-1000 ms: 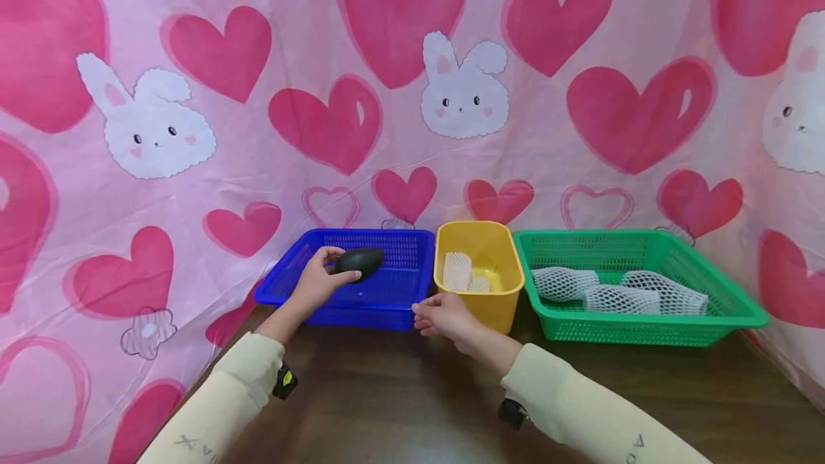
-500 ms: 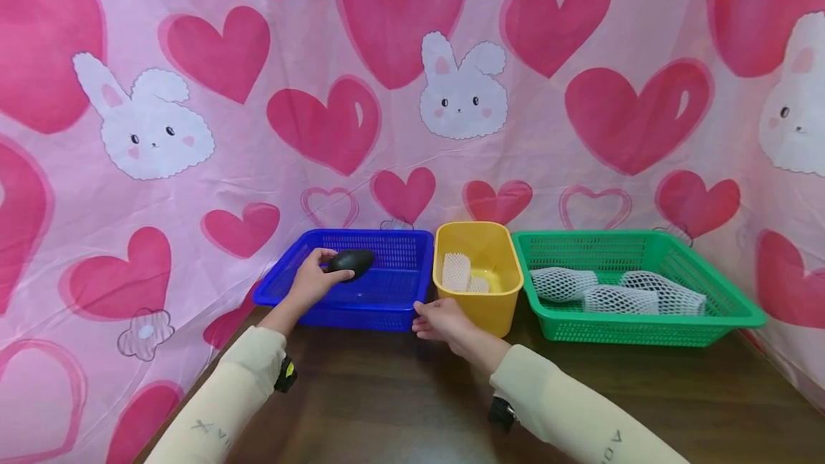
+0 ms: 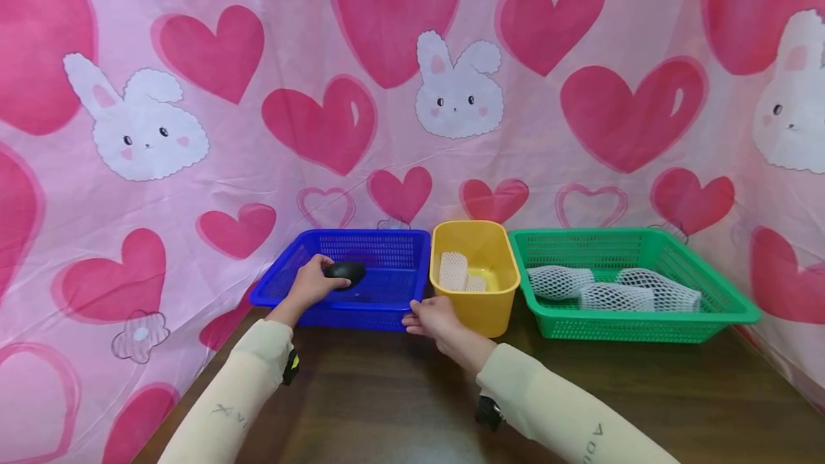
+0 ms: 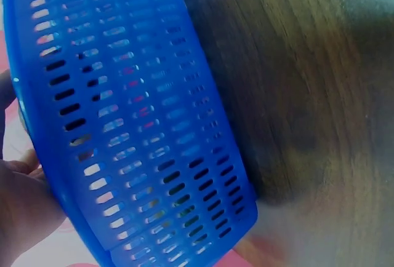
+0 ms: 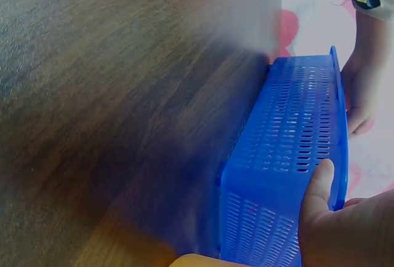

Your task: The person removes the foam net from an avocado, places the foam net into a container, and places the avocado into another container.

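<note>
Thumb and fingers of the left hand (image 3: 312,283) pinch a black oval object (image 3: 346,276) inside the blue basket (image 3: 364,319), left of the basket's middle; whether the object touches the basket floor cannot be told. The basket stands toward the far left corner of the wooden tabletop (image 3: 387,399). At its near right corner the right hand (image 3: 438,322) grips the rim, thumb laid against the outer wall (clearest from the right wrist). Just beside it, around the middle of the tabletop's far edge, a yellow bin (image 3: 480,315) holds two white mesh pieces (image 3: 454,271). Next to the bin, toward the far right corner, a green basket (image 3: 631,329) carries three white mesh bundles (image 3: 561,283) lying down (what fills them, if anything, is hard to see). Behind the far edge hangs a pink cloth (image 3: 296,41) printed with hearts and rabbits.
</note>
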Available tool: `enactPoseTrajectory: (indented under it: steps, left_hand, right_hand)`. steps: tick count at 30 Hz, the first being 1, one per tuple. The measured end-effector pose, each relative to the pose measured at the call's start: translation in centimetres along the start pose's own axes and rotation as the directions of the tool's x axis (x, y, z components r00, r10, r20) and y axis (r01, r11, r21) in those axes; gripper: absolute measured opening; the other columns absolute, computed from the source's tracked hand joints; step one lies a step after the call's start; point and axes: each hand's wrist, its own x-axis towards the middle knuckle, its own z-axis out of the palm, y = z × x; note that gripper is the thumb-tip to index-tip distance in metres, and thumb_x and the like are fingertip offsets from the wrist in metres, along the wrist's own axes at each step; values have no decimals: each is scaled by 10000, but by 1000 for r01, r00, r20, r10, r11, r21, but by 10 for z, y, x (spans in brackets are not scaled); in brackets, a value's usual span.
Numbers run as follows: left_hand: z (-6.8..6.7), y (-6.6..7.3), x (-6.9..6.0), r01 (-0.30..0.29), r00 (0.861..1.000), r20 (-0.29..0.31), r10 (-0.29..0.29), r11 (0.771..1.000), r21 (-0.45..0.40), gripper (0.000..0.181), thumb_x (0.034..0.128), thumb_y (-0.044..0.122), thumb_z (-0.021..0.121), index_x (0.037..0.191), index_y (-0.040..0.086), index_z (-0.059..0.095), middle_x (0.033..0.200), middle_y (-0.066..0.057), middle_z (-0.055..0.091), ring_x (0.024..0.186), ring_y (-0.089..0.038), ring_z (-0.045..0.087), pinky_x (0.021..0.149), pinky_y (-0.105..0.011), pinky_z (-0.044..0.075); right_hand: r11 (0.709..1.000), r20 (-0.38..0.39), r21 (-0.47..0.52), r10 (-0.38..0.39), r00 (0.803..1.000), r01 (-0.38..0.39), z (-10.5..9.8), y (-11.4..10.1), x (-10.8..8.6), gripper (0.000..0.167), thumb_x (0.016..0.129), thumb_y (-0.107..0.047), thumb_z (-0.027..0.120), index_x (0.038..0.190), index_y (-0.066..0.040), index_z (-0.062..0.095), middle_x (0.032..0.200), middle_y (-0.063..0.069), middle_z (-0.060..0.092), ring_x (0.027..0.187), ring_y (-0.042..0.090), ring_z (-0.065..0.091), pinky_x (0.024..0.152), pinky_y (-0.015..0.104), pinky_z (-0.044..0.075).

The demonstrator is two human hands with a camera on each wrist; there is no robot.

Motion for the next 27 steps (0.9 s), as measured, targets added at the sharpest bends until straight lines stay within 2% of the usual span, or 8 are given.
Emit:
enactPoseTrajectory:
  steps: [5,13,22,27]
  left_hand:
    - [1,-6,6,1,1000,25,-3,998,64,549,734,231,828,1113,-38,537,1095,-257,624,1022,-384,571,887,-480,434]
    - [1,-11,16,16,998,58,-24,992,126,567,712,212,833,1105,-76,546,1065,-277,624,1018,-408,569,901,-491,427]
    - [3,-14,21,76,990,102,-93,984,164,538,688,194,843,1035,-78,535,1023,-270,615,990,-404,562,896,-487,430]
    - [4,-13,22,80,986,127,-105,979,190,541,669,173,858,1023,-78,534,1013,-276,619,999,-425,560,903,-493,428]
  right_hand:
    - [1000,-18,12,16,1000,-16,1,-1,0,228,996,-48,524,1109,149,546,807,153,674,715,193,685,662,288,565]
    - [999,-20,37,5,1000,-4,3,-1,2,284,989,0,507,1192,198,482,913,202,664,736,169,677,677,282,563]
    - [999,-19,51,-7,1000,8,4,-2,3,257,981,16,515,1150,208,492,843,189,663,709,176,679,666,286,565]
    - [1000,-23,31,1,1000,0,4,-3,1,223,982,3,524,1115,182,519,823,177,672,709,182,684,669,289,565]
